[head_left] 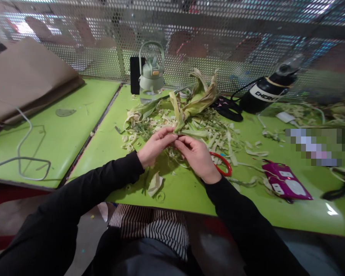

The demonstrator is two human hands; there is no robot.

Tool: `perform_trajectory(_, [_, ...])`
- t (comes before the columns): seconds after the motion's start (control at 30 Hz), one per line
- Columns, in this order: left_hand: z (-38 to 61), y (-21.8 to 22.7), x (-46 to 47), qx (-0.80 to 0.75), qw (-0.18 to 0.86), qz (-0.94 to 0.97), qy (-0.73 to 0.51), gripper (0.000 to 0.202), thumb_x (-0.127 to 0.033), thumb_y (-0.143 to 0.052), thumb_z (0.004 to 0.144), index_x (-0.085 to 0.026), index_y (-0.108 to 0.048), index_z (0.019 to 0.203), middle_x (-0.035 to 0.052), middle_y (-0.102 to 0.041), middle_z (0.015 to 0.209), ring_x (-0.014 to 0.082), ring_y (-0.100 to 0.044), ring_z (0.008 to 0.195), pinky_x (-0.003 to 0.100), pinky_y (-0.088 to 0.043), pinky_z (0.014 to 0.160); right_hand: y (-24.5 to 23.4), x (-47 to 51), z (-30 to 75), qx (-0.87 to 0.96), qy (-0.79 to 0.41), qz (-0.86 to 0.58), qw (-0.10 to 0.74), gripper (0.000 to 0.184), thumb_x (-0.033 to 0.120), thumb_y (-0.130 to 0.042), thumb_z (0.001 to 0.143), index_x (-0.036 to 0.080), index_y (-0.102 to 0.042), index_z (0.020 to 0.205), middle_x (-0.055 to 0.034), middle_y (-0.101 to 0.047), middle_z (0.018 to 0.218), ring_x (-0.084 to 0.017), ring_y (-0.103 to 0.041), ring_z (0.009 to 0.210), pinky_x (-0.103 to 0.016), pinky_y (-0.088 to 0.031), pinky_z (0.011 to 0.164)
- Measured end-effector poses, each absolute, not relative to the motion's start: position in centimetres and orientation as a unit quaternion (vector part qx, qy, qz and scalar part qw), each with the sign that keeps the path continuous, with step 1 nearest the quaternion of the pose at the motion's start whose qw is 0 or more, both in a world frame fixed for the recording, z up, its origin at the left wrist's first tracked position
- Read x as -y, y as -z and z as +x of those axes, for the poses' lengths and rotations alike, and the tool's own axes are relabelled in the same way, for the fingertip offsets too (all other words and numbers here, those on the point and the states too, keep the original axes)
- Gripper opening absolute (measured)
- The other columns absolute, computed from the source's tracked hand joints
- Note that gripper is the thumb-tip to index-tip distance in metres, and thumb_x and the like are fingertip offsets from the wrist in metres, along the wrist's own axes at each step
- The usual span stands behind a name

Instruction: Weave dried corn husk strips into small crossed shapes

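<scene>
My left hand (155, 147) and my right hand (197, 156) meet above the green table, fingertips pinched together. Between them is the narrow lower end of a bundle of dried corn husk (197, 100); its wide, brownish leaves spread up and away from me. The exact spot under my fingertips is hidden. Strips and scraps of pale husk (227, 141) are heaped behind and around both hands. A red loop handle (224, 165), perhaps of scissors, shows beside my right wrist. One loose husk piece (155, 184) lies near the front edge.
A pale green water bottle (151, 78) stands at the back beside a dark phone-like slab (135, 75). Black-handled scissors (228, 109), a black bottle (266, 92) and a purple packet (287, 180) lie rightward. Brown paper (31, 76) and bent wire (25, 158) are left; perforated metal (97, 46) rises behind.
</scene>
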State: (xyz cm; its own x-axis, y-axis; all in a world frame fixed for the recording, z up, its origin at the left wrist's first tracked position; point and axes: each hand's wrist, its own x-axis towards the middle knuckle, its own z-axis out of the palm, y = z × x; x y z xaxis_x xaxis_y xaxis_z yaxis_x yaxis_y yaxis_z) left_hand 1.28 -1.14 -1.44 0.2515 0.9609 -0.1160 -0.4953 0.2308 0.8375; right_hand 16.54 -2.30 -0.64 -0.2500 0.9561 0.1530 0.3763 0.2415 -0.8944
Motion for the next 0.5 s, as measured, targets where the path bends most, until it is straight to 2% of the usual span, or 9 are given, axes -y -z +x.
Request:
perform_trajectory(0.1, [1.3,1.6,1.3,-0.331,0.719,0.354,-0.499,0.017,-0.013,-0.066,0.085,-0.017,-0.06,0.101,-0.0036,-0.064,0.082,0.0063,-0.059,0.072,0.022,-0.046,0.079,0.9,2.1,16.6,0.682,-0.406,-0.48,0.375,0.029,0.048,-0.059,0.089,0.02,-0.063,0.083,0.005,-0.047,0.055,-0.011,-0.04,0.049,-0.027,-0.032,0.049])
perform_trajectory(0.23, [1.5,2.0,1.3,-0.327,0.706,0.367,-0.51,0.024,-0.015,-0.071,0.083,-0.017,-0.061,0.104,-0.0043,-0.064,0.078,0.0065,-0.061,0.073,0.021,-0.047,0.079,0.9,2.1,16.4,0.712,-0.354,-0.49,0.357,0.024,0.039,-0.056,0.088,0.019,-0.059,0.075,0.0016,-0.052,0.062,-0.013,-0.043,0.056,-0.027,-0.035,0.053])
perform_trajectory(0.37, [1.4,1.6,1.1,-0.31,0.713,0.375,-0.505,0.023,-0.017,-0.071,0.083,-0.013,-0.064,0.105,0.0033,-0.073,0.088,0.0113,-0.066,0.078,0.025,-0.051,0.079,0.6,2.7,16.1,0.757,-0.332,-0.47,0.31,0.019,0.03,-0.055,0.085,0.019,-0.054,0.069,0.002,-0.051,0.063,-0.012,-0.043,0.058,-0.027,-0.034,0.055])
perform_trajectory(0.5, [1.1,0.8,1.3,-0.307,0.718,0.388,-0.49,0.022,-0.012,-0.065,0.086,-0.01,-0.066,0.109,0.009,-0.076,0.094,0.0147,-0.07,0.086,0.027,-0.052,0.083,0.3,3.0,16.1,0.787,-0.313,-0.448,0.287,0.019,0.025,-0.053,0.083,0.021,-0.049,0.065,0.0035,-0.048,0.06,-0.011,-0.04,0.055,-0.026,-0.032,0.053])
